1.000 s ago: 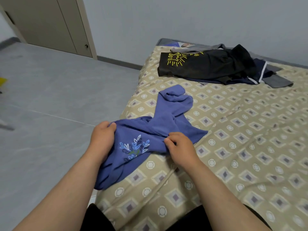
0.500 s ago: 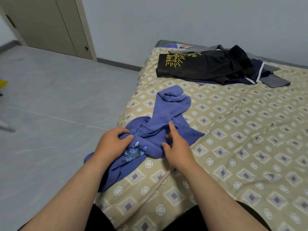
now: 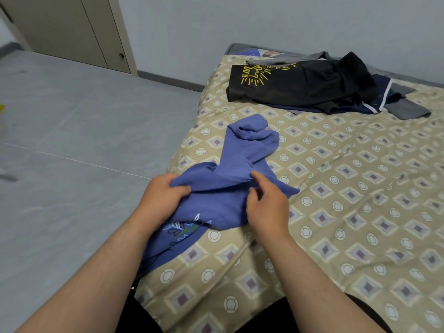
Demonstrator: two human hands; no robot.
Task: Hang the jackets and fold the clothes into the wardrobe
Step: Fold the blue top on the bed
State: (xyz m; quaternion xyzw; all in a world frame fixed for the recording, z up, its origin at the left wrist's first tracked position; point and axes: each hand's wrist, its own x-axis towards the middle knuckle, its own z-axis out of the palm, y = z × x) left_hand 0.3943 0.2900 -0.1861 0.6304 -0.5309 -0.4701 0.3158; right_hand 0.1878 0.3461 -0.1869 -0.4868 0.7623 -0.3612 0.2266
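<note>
A crumpled blue shirt [image 3: 230, 174] with a small leaf print lies on the bed's near left edge, part of it hanging over the side. My left hand [image 3: 163, 195] grips a bunched fold of it between thumb and fingers. My right hand [image 3: 268, 203] pinches the cloth just to the right, index finger stretched along a fold. A pile of dark clothes [image 3: 312, 85], topped by a black shirt with a yellow print, lies at the far end of the bed.
The bed [image 3: 360, 212] has a beige sheet with diamond and circle patterns. Grey floor [image 3: 72, 140] runs along its left side. A beige wardrobe door [image 3: 72, 30] stands at the far left against the pale wall.
Both hands have moved up the blue shirt and closer together, gathering and lifting the cloth. The leaf print has slid lower, toward the bed's edge.
</note>
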